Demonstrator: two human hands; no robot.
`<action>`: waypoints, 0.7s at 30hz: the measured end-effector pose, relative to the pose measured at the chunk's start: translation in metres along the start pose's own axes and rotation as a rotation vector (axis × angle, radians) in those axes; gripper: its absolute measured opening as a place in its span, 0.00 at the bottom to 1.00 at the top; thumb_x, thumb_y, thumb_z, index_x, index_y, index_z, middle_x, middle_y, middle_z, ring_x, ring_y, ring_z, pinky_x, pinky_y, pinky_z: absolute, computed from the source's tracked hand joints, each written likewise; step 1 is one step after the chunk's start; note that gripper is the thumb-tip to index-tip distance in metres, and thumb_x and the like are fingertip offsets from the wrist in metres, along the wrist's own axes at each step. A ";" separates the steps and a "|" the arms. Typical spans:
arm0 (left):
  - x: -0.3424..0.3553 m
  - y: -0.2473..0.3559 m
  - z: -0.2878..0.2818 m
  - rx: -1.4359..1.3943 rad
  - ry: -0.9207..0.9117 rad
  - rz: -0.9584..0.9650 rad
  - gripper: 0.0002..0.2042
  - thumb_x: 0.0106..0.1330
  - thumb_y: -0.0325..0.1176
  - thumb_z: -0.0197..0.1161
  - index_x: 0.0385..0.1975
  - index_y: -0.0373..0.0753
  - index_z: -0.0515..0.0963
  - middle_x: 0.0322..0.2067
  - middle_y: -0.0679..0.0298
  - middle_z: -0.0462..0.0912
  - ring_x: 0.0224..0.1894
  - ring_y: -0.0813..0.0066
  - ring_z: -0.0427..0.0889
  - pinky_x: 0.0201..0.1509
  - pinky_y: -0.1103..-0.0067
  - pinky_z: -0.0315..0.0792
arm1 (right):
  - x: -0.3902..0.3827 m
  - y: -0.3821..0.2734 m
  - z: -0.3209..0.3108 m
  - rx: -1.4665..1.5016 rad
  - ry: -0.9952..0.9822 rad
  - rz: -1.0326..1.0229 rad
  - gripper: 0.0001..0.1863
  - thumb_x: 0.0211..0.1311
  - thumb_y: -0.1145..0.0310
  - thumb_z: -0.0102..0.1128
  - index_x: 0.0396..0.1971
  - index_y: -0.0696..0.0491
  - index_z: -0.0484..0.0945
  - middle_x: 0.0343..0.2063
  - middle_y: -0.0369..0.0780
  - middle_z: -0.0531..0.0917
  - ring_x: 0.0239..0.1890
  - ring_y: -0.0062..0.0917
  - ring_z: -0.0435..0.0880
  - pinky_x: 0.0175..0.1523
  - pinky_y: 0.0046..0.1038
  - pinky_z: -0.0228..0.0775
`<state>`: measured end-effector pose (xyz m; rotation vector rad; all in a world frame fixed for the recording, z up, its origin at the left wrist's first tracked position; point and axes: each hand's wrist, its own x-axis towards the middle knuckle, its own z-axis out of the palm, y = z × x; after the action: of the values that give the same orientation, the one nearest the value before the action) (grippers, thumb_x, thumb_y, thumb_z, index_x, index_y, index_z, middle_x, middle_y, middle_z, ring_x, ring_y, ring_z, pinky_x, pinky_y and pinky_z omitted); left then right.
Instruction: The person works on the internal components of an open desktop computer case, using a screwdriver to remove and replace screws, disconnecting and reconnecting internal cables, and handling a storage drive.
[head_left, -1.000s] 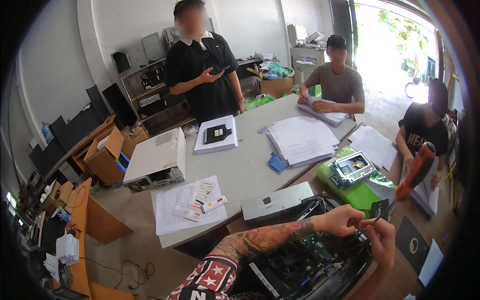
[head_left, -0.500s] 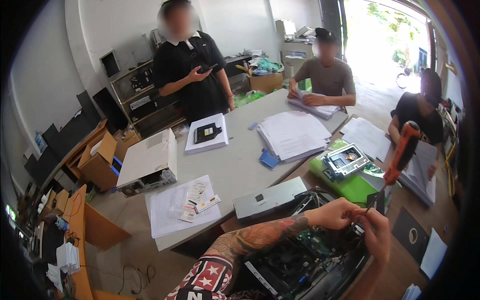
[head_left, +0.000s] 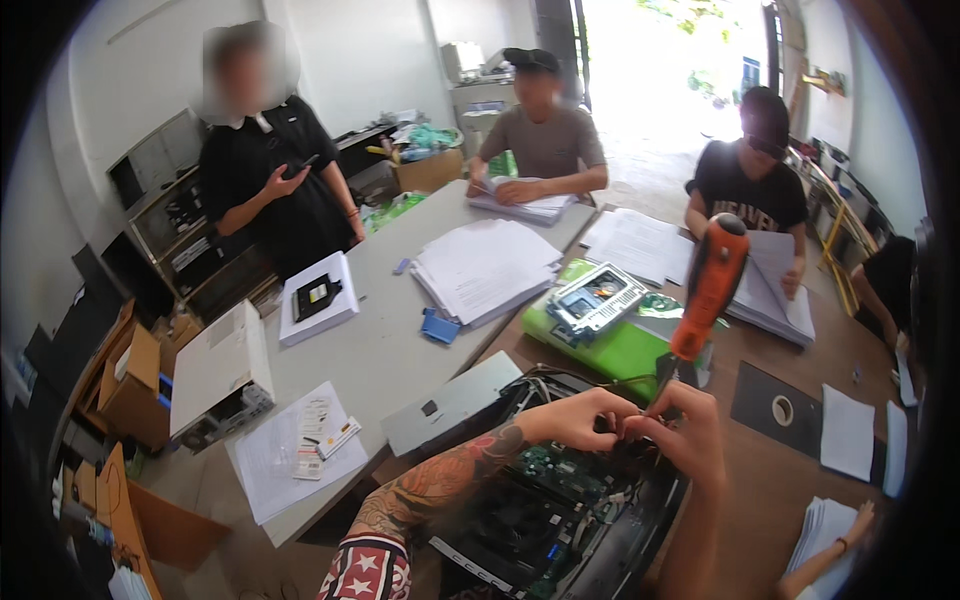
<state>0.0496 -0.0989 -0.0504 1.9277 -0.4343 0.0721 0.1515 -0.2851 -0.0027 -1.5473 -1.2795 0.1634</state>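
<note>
An opened desktop computer case (head_left: 510,525) lies before me, showing its circuit board and a black fan. Over its far right part my hands meet. My right hand (head_left: 690,435) is closed around a screwdriver (head_left: 712,285), whose orange and black handle stands up above the fingers. The screwdriver's tip is hidden behind the hands. My left hand (head_left: 585,418), at the end of a tattooed forearm, is closed in a pinch beside the right fingertips. What it pinches is too small to make out. Wires run near the fingers.
Beyond the case, a metal drive bracket (head_left: 600,300) rests on a green package (head_left: 600,345). A grey metal box (head_left: 450,400) sits left of it. Paper stacks (head_left: 485,270) and a white computer case (head_left: 222,370) occupy the table. Several people are around it, some handling papers.
The view has swung right, so the table and people sit further left, and another person's arm shows at lower right. My hands stay together over the case; the screwdriver stands more upright.
</note>
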 end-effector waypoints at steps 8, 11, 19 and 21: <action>0.005 0.003 0.002 -0.039 0.087 0.073 0.10 0.62 0.19 0.59 0.41 0.32 0.82 0.35 0.59 0.88 0.40 0.72 0.86 0.49 0.76 0.77 | 0.000 -0.003 -0.003 0.081 -0.119 0.074 0.05 0.57 0.77 0.67 0.33 0.61 0.81 0.29 0.41 0.82 0.30 0.25 0.82 0.38 0.27 0.73; 0.004 -0.007 0.003 -0.037 0.138 0.053 0.08 0.63 0.24 0.65 0.41 0.34 0.83 0.35 0.60 0.88 0.39 0.71 0.86 0.47 0.76 0.77 | 0.002 -0.007 -0.004 0.055 -0.155 0.013 0.09 0.60 0.79 0.61 0.41 0.61 0.82 0.35 0.43 0.83 0.35 0.27 0.83 0.44 0.28 0.75; 0.006 -0.003 0.006 0.039 0.194 0.042 0.10 0.57 0.25 0.71 0.39 0.34 0.82 0.30 0.62 0.88 0.34 0.76 0.86 0.42 0.79 0.77 | 0.000 -0.006 -0.009 0.098 -0.210 0.017 0.12 0.61 0.82 0.57 0.44 0.61 0.81 0.37 0.43 0.83 0.40 0.29 0.84 0.47 0.29 0.75; 0.005 -0.001 0.006 0.034 0.207 0.034 0.11 0.56 0.26 0.73 0.38 0.34 0.82 0.30 0.62 0.88 0.34 0.76 0.86 0.42 0.79 0.76 | 0.000 -0.003 -0.009 0.107 -0.212 -0.002 0.11 0.61 0.82 0.58 0.43 0.61 0.81 0.37 0.43 0.83 0.40 0.28 0.84 0.47 0.28 0.75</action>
<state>0.0537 -0.1055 -0.0528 1.9225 -0.3287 0.2996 0.1558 -0.2908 0.0036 -1.4667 -1.4134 0.3973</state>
